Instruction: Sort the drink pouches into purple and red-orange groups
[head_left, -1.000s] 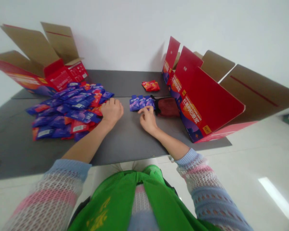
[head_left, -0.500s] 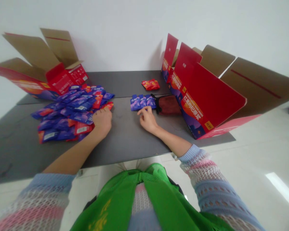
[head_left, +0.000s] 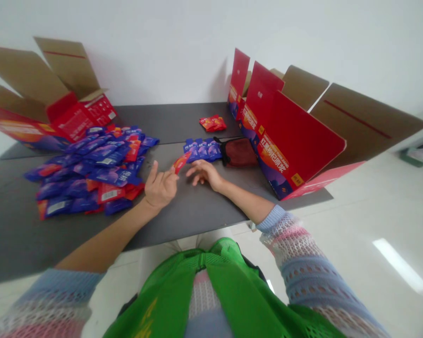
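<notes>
My left hand [head_left: 161, 187] pinches a red sachet [head_left: 182, 162] by its lower end and holds it tilted above the grey table. Close to that sachet is my right hand [head_left: 205, 174], fingers apart and slightly curled, with nothing in it. Just beyond the right hand lies a row of purple sachets [head_left: 202, 149], side by side and overlapping. Left of my left hand spreads a heap of purple and red sachets [head_left: 102, 169]. A few orange-red sachets [head_left: 213, 123] lie together farther back.
A dark red pouch [head_left: 240, 152] with black trim lies right of the purple row. Open red cartons [head_left: 271, 150] line the right side, flaps up. Another open carton [head_left: 70, 117] stands behind the heap. The grey table [head_left: 193, 211] meets a white wall.
My left hand has left the heap and moved right with a red sachet in its fingers. My right hand has shifted slightly left, its fingers now spread. The view has turned a little.
</notes>
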Demonstrator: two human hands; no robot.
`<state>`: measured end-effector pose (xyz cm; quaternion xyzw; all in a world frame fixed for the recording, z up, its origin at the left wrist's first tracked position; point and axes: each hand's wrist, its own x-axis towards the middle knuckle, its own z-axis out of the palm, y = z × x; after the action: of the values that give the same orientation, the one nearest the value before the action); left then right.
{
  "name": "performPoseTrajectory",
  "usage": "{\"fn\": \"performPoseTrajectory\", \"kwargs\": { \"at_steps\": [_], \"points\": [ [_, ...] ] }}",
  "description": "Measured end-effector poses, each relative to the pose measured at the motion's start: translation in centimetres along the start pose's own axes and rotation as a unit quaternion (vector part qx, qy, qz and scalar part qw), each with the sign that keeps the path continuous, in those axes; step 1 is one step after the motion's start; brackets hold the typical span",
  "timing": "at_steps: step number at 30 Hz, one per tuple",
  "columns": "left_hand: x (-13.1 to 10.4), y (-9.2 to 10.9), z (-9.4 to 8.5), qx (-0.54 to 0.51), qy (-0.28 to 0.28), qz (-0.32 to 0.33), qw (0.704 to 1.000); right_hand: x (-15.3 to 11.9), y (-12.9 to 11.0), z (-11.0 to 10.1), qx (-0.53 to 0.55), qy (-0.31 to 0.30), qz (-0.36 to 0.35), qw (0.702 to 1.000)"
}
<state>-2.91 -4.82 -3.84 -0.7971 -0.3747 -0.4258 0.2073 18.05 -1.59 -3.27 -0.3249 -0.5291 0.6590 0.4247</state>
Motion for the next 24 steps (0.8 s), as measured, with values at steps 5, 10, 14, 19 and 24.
{"fn": "performPoseTrajectory", "kwargs": {
  "at_steps": [5,10,14,19,24],
  "points": [
    [0.5,1.2,0.2,-0.03,0.044,0.108,0.993,-0.1,0.6,0.3,0.053,-0.011,-0.016,0.998],
    [0.9,2.5,0.7,-0.103,-0.014,0.123,0.987,-0.2,0.8,0.8,0.033,-0.005,0.0,0.999],
    [1.6,3.2,0.8,-0.11,-0.099,-0.056,0.987,-0.4,0.1,0.9,0.021,-0.017,0.009,1.0],
    [2.6,3.4,-0.2,-0.091,-0.052,-0.217,0.971,-0.3,-0.5,1.2,0.019,-0.041,0.043,0.998],
    [2.7,2.6,-0.9,-0.141,-0.095,-0.321,0.932,-0.3,-0.2,1.3,0.079,-0.038,0.046,0.995]
  ]
}}
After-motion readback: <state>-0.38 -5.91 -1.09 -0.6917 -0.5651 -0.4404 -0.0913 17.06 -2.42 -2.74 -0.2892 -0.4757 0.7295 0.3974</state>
